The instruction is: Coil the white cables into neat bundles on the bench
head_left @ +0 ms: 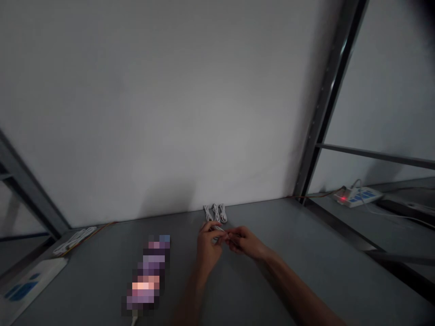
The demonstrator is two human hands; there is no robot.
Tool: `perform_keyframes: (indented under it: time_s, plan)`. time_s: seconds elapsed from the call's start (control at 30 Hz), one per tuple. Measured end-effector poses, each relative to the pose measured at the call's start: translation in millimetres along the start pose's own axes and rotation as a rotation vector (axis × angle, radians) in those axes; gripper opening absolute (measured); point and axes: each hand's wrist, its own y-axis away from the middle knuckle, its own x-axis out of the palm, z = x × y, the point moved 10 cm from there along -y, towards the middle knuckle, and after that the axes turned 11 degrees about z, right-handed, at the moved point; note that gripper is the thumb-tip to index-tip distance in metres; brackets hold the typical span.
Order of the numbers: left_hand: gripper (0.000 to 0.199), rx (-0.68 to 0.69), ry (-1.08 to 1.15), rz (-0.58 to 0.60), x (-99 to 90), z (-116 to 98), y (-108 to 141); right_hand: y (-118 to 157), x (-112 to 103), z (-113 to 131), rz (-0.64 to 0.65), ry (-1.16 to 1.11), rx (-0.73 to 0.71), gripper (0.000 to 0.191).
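Note:
My left hand (208,248) is closed around a white cable (219,228), which looks folded into a small bundle. Fingers of my right hand (248,242) pinch together at the right side of this cable, touching or nearly touching my left fingertips. What exactly sits between the right fingertips is partly hidden. Just beyond my hands, three bundled white cables lie side by side near the wall: a left bundle (207,213), a middle bundle (216,213) and a right bundle (223,213).
On the grey tabletop (299,271), left of my hands, lies a blurred phone-like device (146,276) with a white lead. Farther left are a coiled white cable (76,240) and a power strip (41,276). Another power strip (363,197) glows red beyond a metal post (314,163).

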Motion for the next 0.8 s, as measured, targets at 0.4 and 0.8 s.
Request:
perform_keyframes:
  time_s: [0.4,0.8]
  plan:
    - [0.011,-0.018,0.046,-0.004,-5.1,-2.9,-1.0,-1.5,-2.0,-1.5,-0.023,0.032,-0.008,0.038]
    - [0.007,-0.219,0.071,-0.133,-0.6,27.1,6.5,-4.3,0.0,-0.8,-0.036,0.15,-0.056,0.038]
